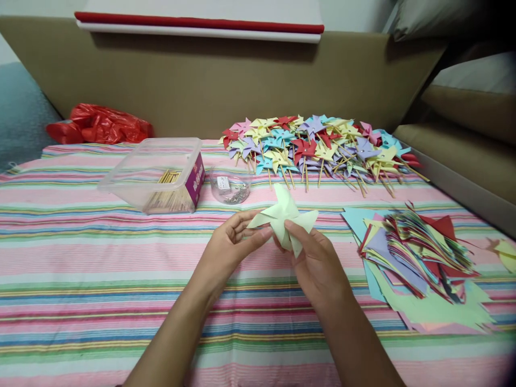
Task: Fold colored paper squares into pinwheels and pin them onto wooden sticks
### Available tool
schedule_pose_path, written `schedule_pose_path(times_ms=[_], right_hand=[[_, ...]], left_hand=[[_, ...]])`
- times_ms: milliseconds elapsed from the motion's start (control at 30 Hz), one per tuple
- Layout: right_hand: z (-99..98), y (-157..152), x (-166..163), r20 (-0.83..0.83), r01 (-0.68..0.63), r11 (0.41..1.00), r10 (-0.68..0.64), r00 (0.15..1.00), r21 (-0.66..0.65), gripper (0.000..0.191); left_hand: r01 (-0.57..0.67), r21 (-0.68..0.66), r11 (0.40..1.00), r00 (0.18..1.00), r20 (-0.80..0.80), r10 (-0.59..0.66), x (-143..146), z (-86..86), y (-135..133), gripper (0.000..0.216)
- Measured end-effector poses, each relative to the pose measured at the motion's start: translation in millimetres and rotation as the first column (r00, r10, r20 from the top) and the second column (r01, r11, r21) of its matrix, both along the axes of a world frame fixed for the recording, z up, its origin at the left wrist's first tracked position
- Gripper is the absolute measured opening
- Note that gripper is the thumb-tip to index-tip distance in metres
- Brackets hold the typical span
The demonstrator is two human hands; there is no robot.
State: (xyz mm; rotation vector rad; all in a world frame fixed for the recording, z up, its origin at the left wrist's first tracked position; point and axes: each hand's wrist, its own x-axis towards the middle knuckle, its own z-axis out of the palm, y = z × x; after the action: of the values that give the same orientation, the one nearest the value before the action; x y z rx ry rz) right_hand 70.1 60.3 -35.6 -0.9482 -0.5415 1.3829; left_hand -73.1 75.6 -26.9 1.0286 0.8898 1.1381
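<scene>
A pale green paper pinwheel [285, 212] is held up above the striped cloth, its blades folded in to the middle. No stick shows on it. My left hand [229, 244] grips the pinwheel's left side, thumb in front and fingers curled behind. From the right, my right hand [318, 258] pinches it, with the thumb pressed near the centre. The right fingers are mostly hidden behind the paper. Just beyond my hands sits a round clear dish [230, 188] of small metal pieces with a white label.
A clear plastic box [161, 161] of thin wooden sticks stands at the left. Many finished pinwheels on sticks [314, 142] are heaped at the back. Cut coloured paper [423, 258] is stacked at the right, with something dark on it. A red plastic bag [105, 123] lies back left.
</scene>
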Motion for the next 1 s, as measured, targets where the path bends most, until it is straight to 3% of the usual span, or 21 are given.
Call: schedule_pose_path(times_ms=[67, 200, 367, 600, 700, 767, 833, 900, 1000], right_hand=[[1.4, -1, -8, -0.077, 0.011, 1.000, -0.012, 0.997, -0.015, 0.026], [1.3, -3, -19, -0.067, 0.034, 0.999, -0.035, 0.997, -0.020, 0.024], [-3.5, -4, -24, -0.057, 0.021, 1.000, -0.021, 0.998, -0.002, 0.019], [-4.2, -6, -25, -0.085, -0.024, 0.999, 0.026, 0.996, 0.021, 0.025], [-1.6, -7, -19, -0.088, -0.059, 0.996, 0.064, 0.994, 0.062, 0.037], [-1.4, -7, -13, 0.003, -0.054, 0.993, 0.054, 0.999, 0.104, 0.055], [-3.0, -6, -8, 0.220, -0.061, 0.983, 0.021, 0.975, 0.176, 0.066], [-5.7, -6, -4, 0.435, -0.114, 0.963, -0.003, 0.901, 0.244, 0.056], [-9.3, -5, -2, 0.571, -0.180, 0.942, -0.016, 0.821, 0.285, 0.027]], left_hand=[[-0.027, -0.010, 1.000, 0.999, 0.026, 0.027, 9, -5.2, -4, 0.037], [-0.166, -0.030, 0.986, 0.984, 0.068, 0.167, 29, -12.8, -14, 0.023], [-0.299, -0.110, 0.948, 0.947, 0.089, 0.309, 35, -14.6, -14, 0.027], [-0.304, -0.120, 0.945, 0.935, 0.151, 0.320, 29, -10.9, -11, 0.024], [-0.314, -0.146, 0.938, 0.913, 0.224, 0.340, 22, -9.8, -6, 0.020], [-0.320, -0.193, 0.928, 0.892, 0.270, 0.364, 16, -8.9, -2, 0.019], [-0.325, -0.236, 0.916, 0.870, 0.304, 0.387, 10, -7.5, 1, 0.020], [-0.332, -0.257, 0.908, 0.858, 0.319, 0.404, 7, -6.1, 3, 0.021], [-0.325, -0.255, 0.911, 0.861, 0.318, 0.396, 6, -5.1, 4, 0.023]])
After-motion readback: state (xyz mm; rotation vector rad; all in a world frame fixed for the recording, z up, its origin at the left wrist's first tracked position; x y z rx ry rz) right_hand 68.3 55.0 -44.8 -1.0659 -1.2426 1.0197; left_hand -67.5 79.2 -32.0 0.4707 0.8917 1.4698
